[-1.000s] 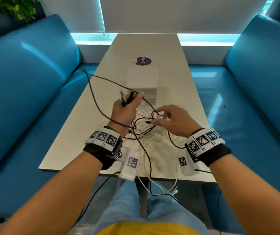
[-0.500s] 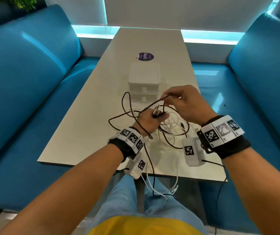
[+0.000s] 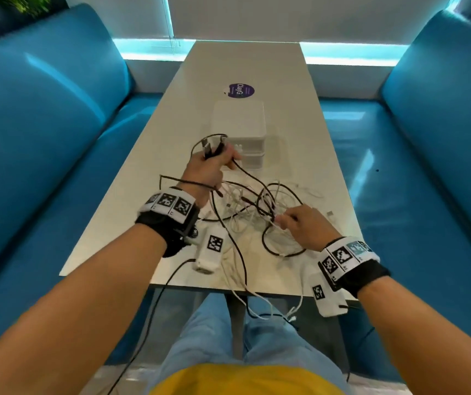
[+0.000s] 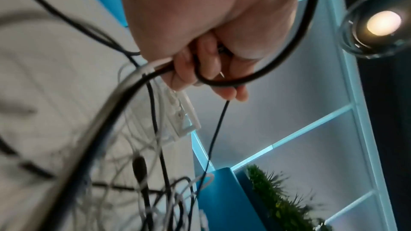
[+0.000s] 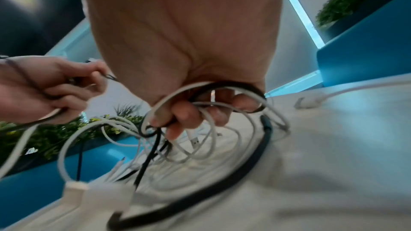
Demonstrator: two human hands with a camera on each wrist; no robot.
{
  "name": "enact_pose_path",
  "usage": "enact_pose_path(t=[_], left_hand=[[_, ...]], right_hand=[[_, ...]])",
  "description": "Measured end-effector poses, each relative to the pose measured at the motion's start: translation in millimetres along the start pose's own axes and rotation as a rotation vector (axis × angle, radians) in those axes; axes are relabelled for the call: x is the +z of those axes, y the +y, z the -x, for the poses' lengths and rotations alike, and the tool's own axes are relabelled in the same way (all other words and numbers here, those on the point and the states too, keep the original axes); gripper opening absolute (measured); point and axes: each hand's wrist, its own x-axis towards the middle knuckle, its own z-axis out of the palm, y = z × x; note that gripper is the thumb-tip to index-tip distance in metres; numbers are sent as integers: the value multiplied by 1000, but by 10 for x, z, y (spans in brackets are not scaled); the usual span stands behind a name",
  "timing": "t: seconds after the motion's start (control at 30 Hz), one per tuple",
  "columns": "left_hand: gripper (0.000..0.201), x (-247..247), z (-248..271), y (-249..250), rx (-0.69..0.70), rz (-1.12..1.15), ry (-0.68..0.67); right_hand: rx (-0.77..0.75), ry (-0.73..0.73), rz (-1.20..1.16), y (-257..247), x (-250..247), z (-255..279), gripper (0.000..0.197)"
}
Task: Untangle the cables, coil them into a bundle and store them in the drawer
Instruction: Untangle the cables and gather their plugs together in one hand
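A tangle of white and black cables (image 3: pixel 257 203) lies on the near half of the pale table (image 3: pixel 131 223). My left hand (image 3: pixel 221 161) is raised just in front of the white drawer unit (image 3: pixel 238 121). It grips a looped black cable (image 4: pixel 222 82), and the plug ends stick up out of the fist. My right hand (image 3: pixel 281 220) sits low at the tangle's near right. Its fingers curl round several white and black strands (image 5: pixel 200 110). Both drawers look shut.
A purple round sticker (image 3: pixel 240 90) lies beyond the drawer unit. Blue sofas (image 3: pixel 43 138) flank the table on both sides. Some white and black cable ends (image 3: pixel 260 306) hang over the near table edge above my knees. A loose white plug (image 3: pixel 330 214) lies right of my right hand.
My left hand has risen away from the tangle toward the drawer unit, drawing the black cable with it. My right hand has come back from near the drawers down onto the tangle's near side.
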Motion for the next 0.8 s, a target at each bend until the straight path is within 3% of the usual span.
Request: enact_pose_path(t=[0.23, 0.37, 0.43, 0.53, 0.63, 0.73, 0.8], left_hand=[[25, -281, -13, 271, 59, 42, -14], [26, -206, 113, 298, 77, -50, -136], [26, -92, 183, 303, 69, -61, -207], [25, 96, 283, 317, 63, -66, -288], [26, 219, 350, 312, 53, -62, -359], [26, 280, 408, 288, 37, -74, -440], [26, 350, 458, 266, 46, -126, -510]], right_hand=[[134, -55, 93, -47, -294, -86, 40], [-37, 197, -10, -436, -611, -9, 19], [-162, 111, -170, -667, -699, 42, 27], [-219, -58, -192, -819, -674, 58, 38], [-214, 67, -233, -743, -631, 77, 21], [-200, 129, -341, -606, -657, 163, 31], [-226, 123, -371, -534, -702, 255, 19]])
